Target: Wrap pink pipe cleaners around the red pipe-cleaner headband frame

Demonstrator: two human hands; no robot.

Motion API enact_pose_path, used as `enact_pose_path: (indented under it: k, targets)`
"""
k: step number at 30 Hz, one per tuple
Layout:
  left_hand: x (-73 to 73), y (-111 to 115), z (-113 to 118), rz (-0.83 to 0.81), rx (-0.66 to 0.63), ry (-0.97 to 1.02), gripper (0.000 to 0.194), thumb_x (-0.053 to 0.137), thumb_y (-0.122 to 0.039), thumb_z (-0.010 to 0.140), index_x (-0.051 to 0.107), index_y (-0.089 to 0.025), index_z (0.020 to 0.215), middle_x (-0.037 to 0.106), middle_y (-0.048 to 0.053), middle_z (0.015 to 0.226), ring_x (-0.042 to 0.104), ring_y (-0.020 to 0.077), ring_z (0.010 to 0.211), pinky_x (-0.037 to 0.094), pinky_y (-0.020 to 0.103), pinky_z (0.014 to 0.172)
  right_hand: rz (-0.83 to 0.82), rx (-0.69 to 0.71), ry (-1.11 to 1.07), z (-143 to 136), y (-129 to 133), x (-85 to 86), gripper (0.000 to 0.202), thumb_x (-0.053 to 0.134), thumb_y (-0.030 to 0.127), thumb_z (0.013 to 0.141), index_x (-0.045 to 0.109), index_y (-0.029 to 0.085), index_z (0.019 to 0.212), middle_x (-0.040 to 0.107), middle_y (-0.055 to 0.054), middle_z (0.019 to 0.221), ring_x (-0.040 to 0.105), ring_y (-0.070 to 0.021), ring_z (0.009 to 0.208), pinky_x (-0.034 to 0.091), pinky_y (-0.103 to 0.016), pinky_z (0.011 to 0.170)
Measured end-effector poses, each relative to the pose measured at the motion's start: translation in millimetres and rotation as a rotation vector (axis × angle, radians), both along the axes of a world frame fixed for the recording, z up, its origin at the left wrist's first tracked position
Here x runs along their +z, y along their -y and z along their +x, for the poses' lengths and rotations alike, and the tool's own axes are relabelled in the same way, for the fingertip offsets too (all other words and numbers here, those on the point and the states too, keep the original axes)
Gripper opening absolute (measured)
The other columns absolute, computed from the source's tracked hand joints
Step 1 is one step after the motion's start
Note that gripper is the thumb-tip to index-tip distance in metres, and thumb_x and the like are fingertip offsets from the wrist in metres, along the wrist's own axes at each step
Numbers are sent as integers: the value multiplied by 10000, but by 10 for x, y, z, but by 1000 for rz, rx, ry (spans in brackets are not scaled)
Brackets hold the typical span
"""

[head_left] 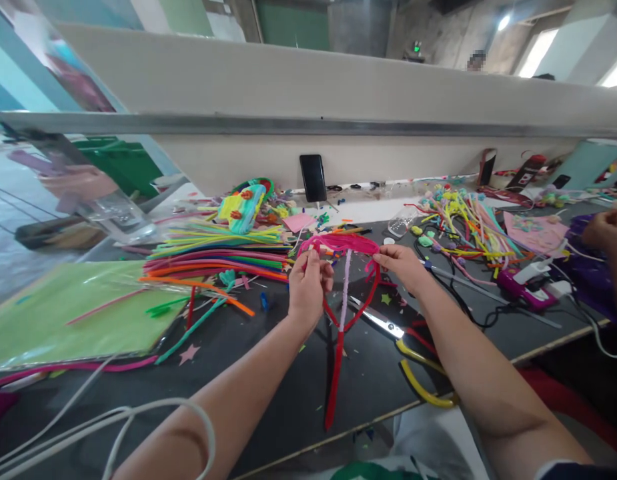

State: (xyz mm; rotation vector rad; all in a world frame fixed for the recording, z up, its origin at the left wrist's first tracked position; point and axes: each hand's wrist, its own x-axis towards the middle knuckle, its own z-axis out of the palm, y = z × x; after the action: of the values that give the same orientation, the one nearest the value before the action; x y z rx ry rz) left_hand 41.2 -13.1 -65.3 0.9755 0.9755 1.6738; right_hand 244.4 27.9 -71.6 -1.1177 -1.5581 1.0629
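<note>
My left hand [308, 283] and my right hand [401, 263] hold up a shape of bent pipe cleaners [345, 280] above the dark table [268, 373]. Its pink top spans between both hands, each hand pinching one end. Red strands curve down from the sides to a red stem that reaches toward the table's front edge. A pale lilac strand runs down the middle. Scissors with yellow handles [413, 360] lie on the table under my right forearm.
A pile of coloured pipe cleaners [223, 257] lies at the left, beside green sheets in plastic [63, 313]. A black phone [313, 177] leans on the wall. More craft pieces [468, 227], a pink glue gun [525, 287] and another person's hand [605, 230] are at the right.
</note>
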Motion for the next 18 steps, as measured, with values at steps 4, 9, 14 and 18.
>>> enact_pose_path:
  k: [4,9,14,18]
  targets:
    - [10,44,32,23,17,-44,309,548,-495,830,581,-195,896,540,-48,568,417,42,358,292,178,348,28,-31,171,14,11,16,265,619,440,745,657,177,751,513,37,584,408,-105,543,313,-251,544]
    - [14,71,59,44,7,-84,321,540,-513,832,553,-192,837,541,-47,575,417,45,358,300,179,348,106,-126,440,-7,22,80,236,594,389,753,625,184,639,466,39,509,409,-113,531,291,-247,524]
    - [-32,52,65,63,25,-107,384,505,-545,845,476,-185,712,536,-39,575,416,44,360,296,177,339,109,-173,533,-38,13,66,214,569,366,780,605,190,665,534,34,536,476,-121,556,329,-239,549]
    - [-66,38,62,55,8,-109,345,510,-515,855,517,-186,755,532,-35,578,418,48,372,297,182,346,130,-155,482,-40,-21,1,214,565,283,787,625,194,973,615,27,624,543,-138,588,389,-255,598]
